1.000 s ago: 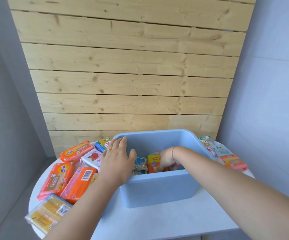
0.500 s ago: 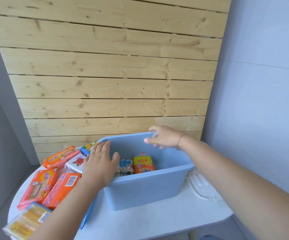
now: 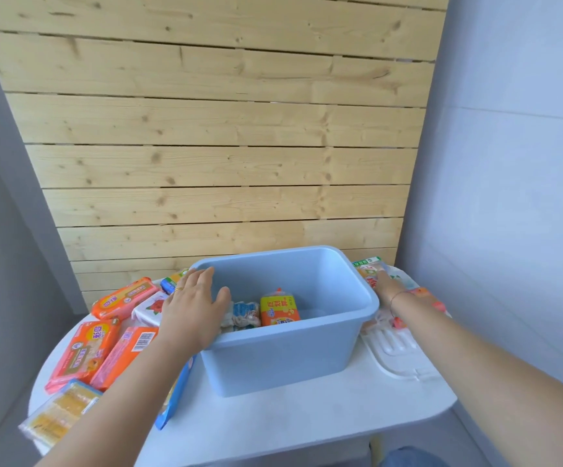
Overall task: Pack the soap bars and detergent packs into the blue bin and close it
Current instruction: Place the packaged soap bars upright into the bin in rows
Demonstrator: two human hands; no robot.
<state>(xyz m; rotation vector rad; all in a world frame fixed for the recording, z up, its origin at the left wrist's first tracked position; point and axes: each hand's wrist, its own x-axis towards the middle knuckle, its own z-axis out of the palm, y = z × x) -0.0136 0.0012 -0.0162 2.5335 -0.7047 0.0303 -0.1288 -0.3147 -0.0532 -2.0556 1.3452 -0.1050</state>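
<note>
The left arm reaches in from the near left, and the left hand (image 3: 194,308) lies palm down on the left rim of the blue bin (image 3: 290,358). Its fingers are straight and point to the far side, with the thumb hanging over the rim into the bin. Its grip is open and holds nothing; it only rests on the rim. A ring (image 3: 179,289) shows on one finger. The right arm stretches from the near right past the bin's right side. The right hand (image 3: 383,288) is low behind the right rim, at the far right of the table (image 3: 273,423), with a fingertip on a green-topped pack (image 3: 367,269). The rim hides part of this hand, so it cannot be told whether its grip has closed on the pack or merely touches it. A thin bracelet (image 3: 398,294) circles the wrist. The bin stands open in the middle of the table. Inside it, an orange-yellow pack (image 3: 278,308) stands upright, with a blue-white pack (image 3: 244,315) just to its left, near the thumb. A white lid (image 3: 398,348) lies flat on the table right of the bin, under the right forearm. Left of the bin lie orange packs (image 3: 84,352), a flowered white pack (image 3: 152,308) and a clear pack of yellow bars (image 3: 61,409).
</note>
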